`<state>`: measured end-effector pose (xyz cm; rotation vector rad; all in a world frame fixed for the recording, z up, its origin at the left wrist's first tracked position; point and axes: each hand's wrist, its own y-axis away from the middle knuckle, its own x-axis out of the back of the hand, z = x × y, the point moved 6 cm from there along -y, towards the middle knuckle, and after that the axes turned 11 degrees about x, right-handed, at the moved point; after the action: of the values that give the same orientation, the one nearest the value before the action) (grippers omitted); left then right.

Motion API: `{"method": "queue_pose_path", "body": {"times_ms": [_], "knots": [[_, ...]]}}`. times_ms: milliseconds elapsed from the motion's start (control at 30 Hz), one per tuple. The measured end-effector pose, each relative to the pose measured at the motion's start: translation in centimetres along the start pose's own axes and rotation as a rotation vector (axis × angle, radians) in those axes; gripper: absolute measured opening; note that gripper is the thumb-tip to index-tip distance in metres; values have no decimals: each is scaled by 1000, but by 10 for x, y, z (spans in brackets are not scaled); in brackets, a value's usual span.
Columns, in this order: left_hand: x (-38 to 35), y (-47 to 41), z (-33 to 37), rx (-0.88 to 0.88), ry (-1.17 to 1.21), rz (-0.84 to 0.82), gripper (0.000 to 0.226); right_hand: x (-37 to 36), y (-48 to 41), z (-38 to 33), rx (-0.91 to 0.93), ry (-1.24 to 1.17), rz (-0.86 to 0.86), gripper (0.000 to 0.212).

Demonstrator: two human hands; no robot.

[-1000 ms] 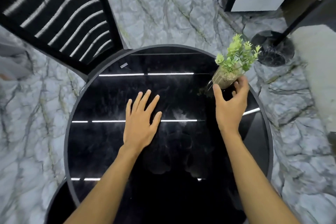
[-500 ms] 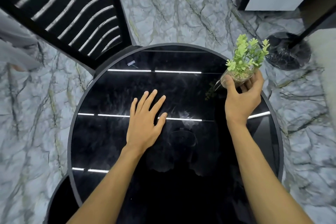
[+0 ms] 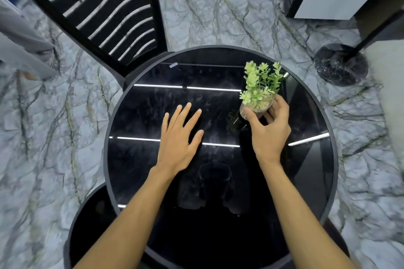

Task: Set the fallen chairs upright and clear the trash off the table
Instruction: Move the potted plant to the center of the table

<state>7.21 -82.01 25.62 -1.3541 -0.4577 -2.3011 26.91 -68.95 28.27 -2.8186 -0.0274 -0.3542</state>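
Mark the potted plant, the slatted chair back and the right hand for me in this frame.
potted plant (image 3: pixel 260 85), head view, on the green leaves above the clear pot.
slatted chair back (image 3: pixel 109 8), head view, on the middle slats.
right hand (image 3: pixel 271 129), head view, on the back of the hand holding the pot.

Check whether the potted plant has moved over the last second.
Yes. The potted plant has moved inward from the table's right rim, gripped by the right hand.

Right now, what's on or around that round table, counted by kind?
Round black tables: 1
Slatted chairs: 1
Potted plants, held in the right hand: 1
Small stickers on the tabletop: 1
Hands, the left hand lying flat: 2
Total: 6
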Motion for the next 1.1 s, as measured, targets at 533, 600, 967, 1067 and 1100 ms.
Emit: {"method": "queue_pose_path", "body": {"times_ms": [533,600,967,1067,1100], "knots": [[-6,67,-58,33,-147,-19,56,-45,87,-18,0,-68,-133,65],[-7,67,-58,33,-163,-12,57,-45,90,-18,2,-64,-128,66],[-6,65,-58,32,-155,2,56,-38,93,-17,-2,-33,-126,66],[-6,65,-57,38,-151,2,55,-38,93,-18,2,-24,-133,67],[-6,65,-57,38,-149,2,55,-38,93,-18,5,-21,-138,67]]}}
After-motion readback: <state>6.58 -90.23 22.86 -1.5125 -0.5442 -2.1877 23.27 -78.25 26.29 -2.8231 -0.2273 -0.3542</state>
